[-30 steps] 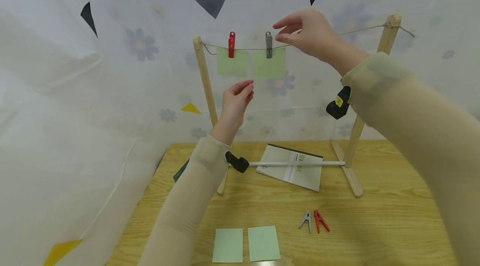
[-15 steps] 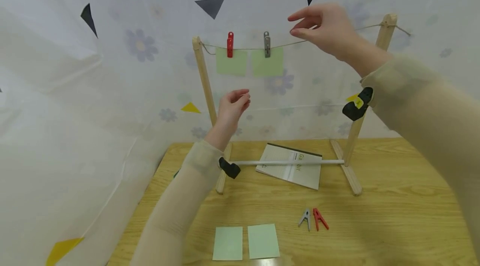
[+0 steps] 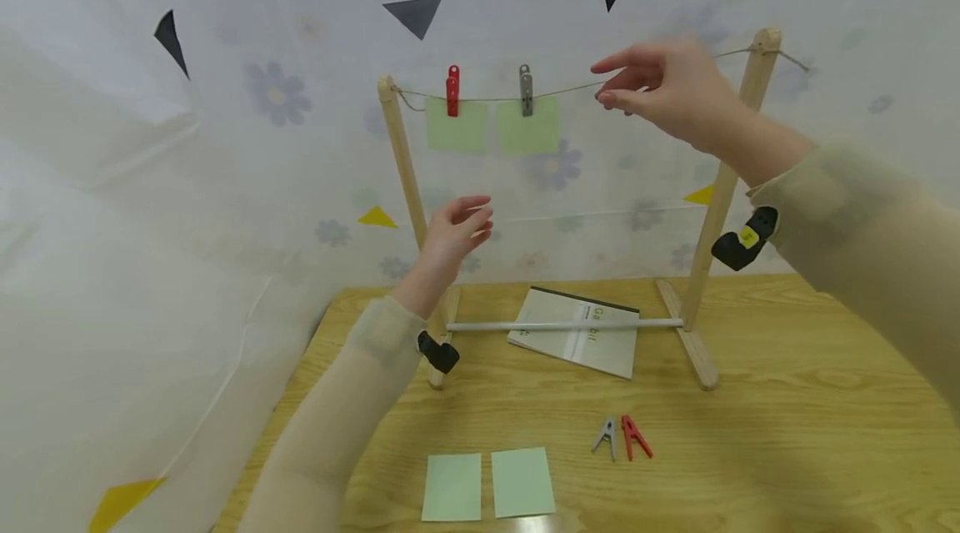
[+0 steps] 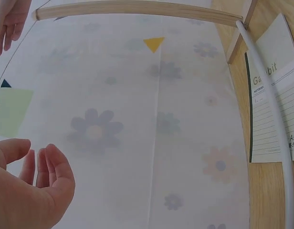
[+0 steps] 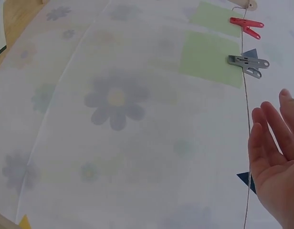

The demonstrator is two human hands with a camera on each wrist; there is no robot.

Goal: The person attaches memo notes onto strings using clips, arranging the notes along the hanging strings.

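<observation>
Two pale green paper notes hang from a string (image 3: 573,88), the left note (image 3: 457,133) under a red clothespin (image 3: 452,91) and the right note (image 3: 529,133) under a grey clothespin (image 3: 527,91). My right hand (image 3: 675,91) is near the string, right of the grey clothespin, with relaxed fingers and nothing held. Below the hanging notes floats my left hand (image 3: 450,241), loosely bent and holding nothing. On the table lie two more green notes, a left one (image 3: 452,487) and a right one (image 3: 522,483), plus a grey clothespin (image 3: 606,438) and a red clothespin (image 3: 635,438).
A wooden frame carries the string between its left post (image 3: 401,158) and right post (image 3: 705,241). A white bar (image 3: 480,327) joins the posts low down, crossing above a notebook (image 3: 600,358) on the wooden table (image 3: 795,383). A flowered sheet (image 3: 315,149) hangs behind.
My right hand has moved away from the grey clothespin to the right, rising and then dropping a little. My left hand has lowered away from the hanging notes, its fingers loosening.
</observation>
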